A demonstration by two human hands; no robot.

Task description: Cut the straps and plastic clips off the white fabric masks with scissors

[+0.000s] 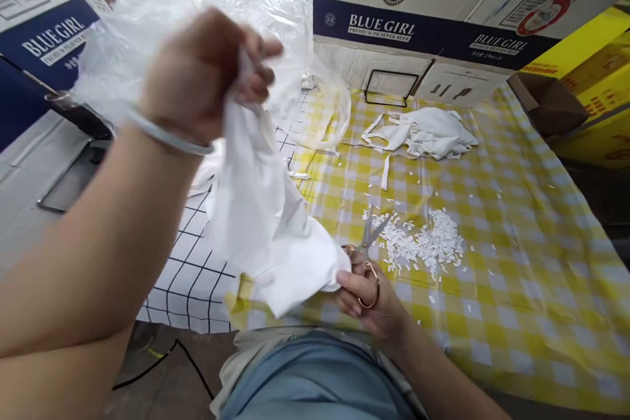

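My left hand [207, 75] is raised near the camera, its fingers pinched shut on the top of a white cloth [260, 210] that hangs down to the table edge. A bangle circles that wrist. My right hand [367, 298] is low at the table's near edge, its fingers through the rose-gold handles of a pair of scissors [370, 239] and touching the cloth's lower corner. The scissor blades point away over the yellow checked tablecloth [516, 243]. A clear plastic bag [162, 6] billows behind my left hand.
A heap of small white cut bits [428, 243] lies beyond the scissors. Further back lies a pile of white cloth pieces [423, 131]. Blue Girl beer cartons [418, 20] wall the back and left. A black-grid white cloth [191, 262] covers the left.
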